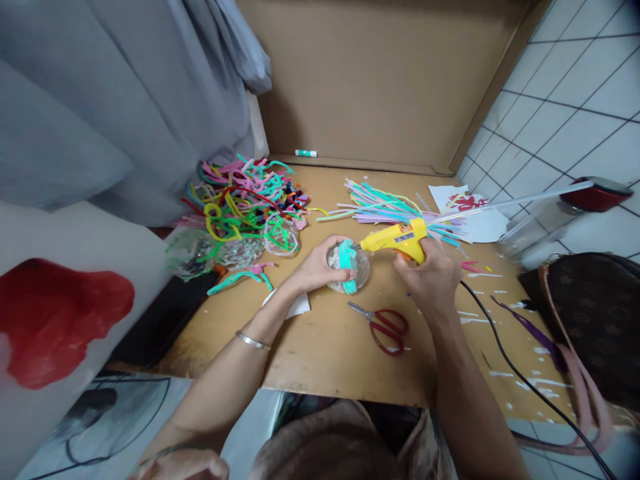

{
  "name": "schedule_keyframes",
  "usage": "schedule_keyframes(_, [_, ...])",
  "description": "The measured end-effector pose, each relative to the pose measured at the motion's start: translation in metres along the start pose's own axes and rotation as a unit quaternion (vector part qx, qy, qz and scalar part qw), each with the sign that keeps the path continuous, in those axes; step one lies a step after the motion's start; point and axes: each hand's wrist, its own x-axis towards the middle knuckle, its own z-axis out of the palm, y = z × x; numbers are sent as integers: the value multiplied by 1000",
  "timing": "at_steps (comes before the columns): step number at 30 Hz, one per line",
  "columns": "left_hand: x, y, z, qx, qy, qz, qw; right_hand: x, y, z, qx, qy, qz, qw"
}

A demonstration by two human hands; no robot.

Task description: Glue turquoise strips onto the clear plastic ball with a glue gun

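My left hand (325, 263) is closed around a clear round plastic piece (363, 270) with a turquoise pipe-cleaner strip (347, 267) across it. In my right hand (433, 277) is a yellow hot glue gun (395, 241), its nozzle pointing left at the turquoise strip; whether the tip touches it I cannot tell. A long clear glue stick (510, 203) juts out of the gun's back. Below my hands lie red-handled scissors (385, 327) with their blades towards the left.
Tangled coloured pipe cleaners (245, 200) heap at the back left, beside clear plastic pieces (240, 252). Straight pipe cleaners (385, 203) lie behind the gun. A glue tube (306, 153) rests at the back panel. On the right are a clear bottle (545, 230), a brown bag (590, 320) and a black cord (505, 357).
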Motion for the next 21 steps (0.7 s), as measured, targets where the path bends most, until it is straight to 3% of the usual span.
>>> schedule_keyframes(21, [-2,6,1,-16,-4,-8,1000,-1,1,-1,-14,-1,-3,1000])
